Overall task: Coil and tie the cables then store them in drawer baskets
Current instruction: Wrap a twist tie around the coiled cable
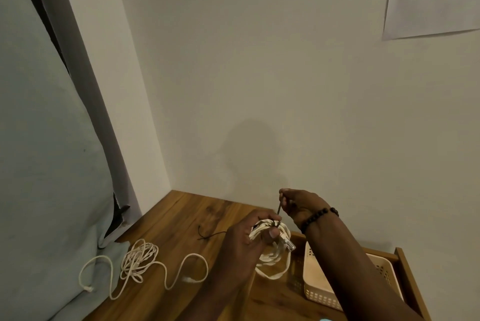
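You have one white cable (pixel 272 250) wound into a coil and held up over the near right part of the wooden table (pixel 181 216), just left of the open drawer (pixel 405 268). Your left hand (pixel 246 237) is wrapped around the bundle, thumb pressed across the loops near the clear plug. Your right hand (pixel 298 206), a little farther and to the right, pinches the end of a thin dark tie (pixel 279 210) and draws it up from the top of the coil. So the coiling of this cable looks finished and the tying is under way; whether the tie is already knotted or only looped once is hard to make out in the dim light.

A second dark tie (pixel 207 235) lies loose on the table just left of your hands. Farther left, a second white cable (pixel 140 261) sprawls on the table in a loose tangle with its ends trailing toward the near edge; it has yet to be coiled and tied.

The pale basket (pixel 317 284) in the drawer shows nothing in the part you can see, though your right forearm covers much of it. Storage is still ahead for both cables.
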